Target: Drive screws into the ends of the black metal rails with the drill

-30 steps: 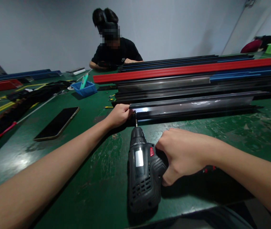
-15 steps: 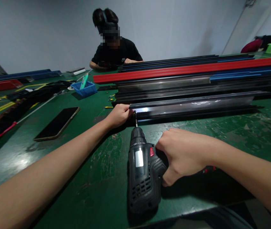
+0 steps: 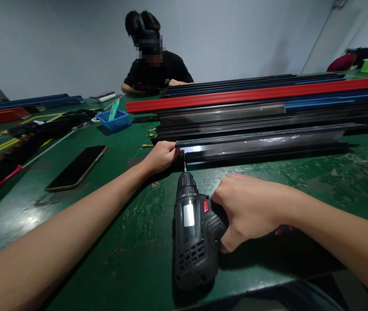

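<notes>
My right hand (image 3: 247, 211) is wrapped round the handle of a black cordless drill (image 3: 192, 242), which lies on its side low over the green table. The drill's bit points away from me and meets the left end of a long black profile (image 3: 261, 147). Light falls on the profile's glossy inner face near the bit. My left hand (image 3: 163, 157) is closed on that same left end, thumb and fingers pinching its edge. The exact spot where the bit touches is too small to make out.
Behind the profile lie more black profiles (image 3: 223, 121) and a long red one (image 3: 255, 96). To the left are a phone (image 3: 77, 167), a blue bin (image 3: 114, 122) holding a teal tool, and bundled dark strips with yellow cords. A person (image 3: 158, 71) sits across the table (image 3: 132, 242).
</notes>
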Tool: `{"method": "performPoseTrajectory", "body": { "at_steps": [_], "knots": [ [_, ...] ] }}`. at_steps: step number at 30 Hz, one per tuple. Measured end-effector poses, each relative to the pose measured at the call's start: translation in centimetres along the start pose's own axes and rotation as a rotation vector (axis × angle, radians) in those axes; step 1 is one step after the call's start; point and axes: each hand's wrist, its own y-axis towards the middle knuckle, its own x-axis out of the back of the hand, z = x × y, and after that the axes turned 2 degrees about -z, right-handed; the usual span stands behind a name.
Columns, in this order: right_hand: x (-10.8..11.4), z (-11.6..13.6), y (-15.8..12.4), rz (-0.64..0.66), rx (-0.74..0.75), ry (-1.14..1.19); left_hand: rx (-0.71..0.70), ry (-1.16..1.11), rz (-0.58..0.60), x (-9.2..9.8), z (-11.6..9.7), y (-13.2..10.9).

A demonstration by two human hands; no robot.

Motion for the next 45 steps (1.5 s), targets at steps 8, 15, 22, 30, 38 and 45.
{"method": "performPoseTrajectory", "body": {
  "at_steps": [8,15,22,30,38,45],
  "knots": [
    [0.05,-0.04,0.0,-0.002,0.004,-0.008,0.015,-0.008,0.002,0.01,-0.19,-0.04],
    [0.08,0.06,-0.02,0.008,-0.004,-0.013,-0.008,-0.008,0.002,0.02,-0.15,0.02],
    [-0.06,0.02,0.03,-0.005,0.005,-0.012,0.01,0.0,0.0,-0.07,-0.17,0.0],
    [-0.16,-0.14,0.07,-0.014,0.013,-0.016,0.019,0.007,0.01,0.02,-0.32,0.0],
    [-0.13,-0.12,0.0,-0.018,0.011,-0.013,0.004,0.003,0.002,-0.01,-0.13,-0.05],
    [-0.11,-0.03,-0.05,-0.011,0.007,-0.005,0.001,-0.001,0.002,-0.02,-0.06,-0.02]
  ]
}}
